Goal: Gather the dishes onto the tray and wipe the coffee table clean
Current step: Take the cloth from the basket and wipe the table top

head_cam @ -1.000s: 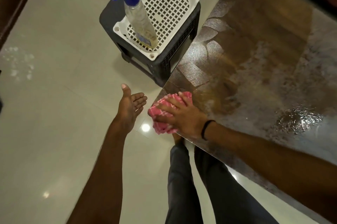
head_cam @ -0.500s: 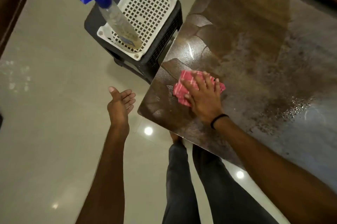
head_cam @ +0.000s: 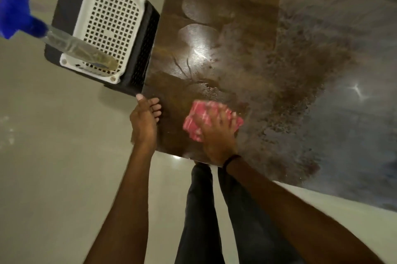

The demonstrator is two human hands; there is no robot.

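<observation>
Left grip moved onto coffee table corner, relaxed — right grip spread flat on pink cloth

Wet brown coffee table; pink cloth near corner.

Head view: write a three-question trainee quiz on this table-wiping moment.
1. True or false: the left hand holds the pink cloth.
2. The spray bottle is: A on the floor; B in the white basket; C under the stool.
3. Fill in: no ___ show on the coffee table.
Key: 1 false, the right hand presses it; 2 B; 3 dishes.
</observation>
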